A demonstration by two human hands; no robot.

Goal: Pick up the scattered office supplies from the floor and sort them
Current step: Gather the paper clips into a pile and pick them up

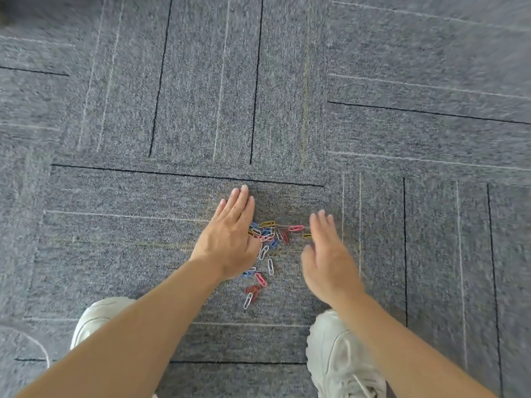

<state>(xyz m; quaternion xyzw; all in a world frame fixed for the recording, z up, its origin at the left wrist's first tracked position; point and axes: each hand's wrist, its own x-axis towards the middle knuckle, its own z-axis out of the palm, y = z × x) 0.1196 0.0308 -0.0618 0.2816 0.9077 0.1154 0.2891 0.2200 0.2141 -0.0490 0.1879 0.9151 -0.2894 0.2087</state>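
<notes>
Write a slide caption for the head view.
Open left hand and right hand flank coloured paper clips on grey carpet.

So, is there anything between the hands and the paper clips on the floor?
Nothing visible. The paper clips lie loose on the carpet between both open hands; the left hand overlaps the pile's left edge, and the right hand, blurred, is close beside its right edge.

Small coloured paper clips point(265, 235) lie flat on the grey carpet floor point(201, 110). Most bunch in a tangled heap of blue, yellow, pink, red and white; a looser trail strings away from it, ending in one white clip point(248, 300).
</notes>
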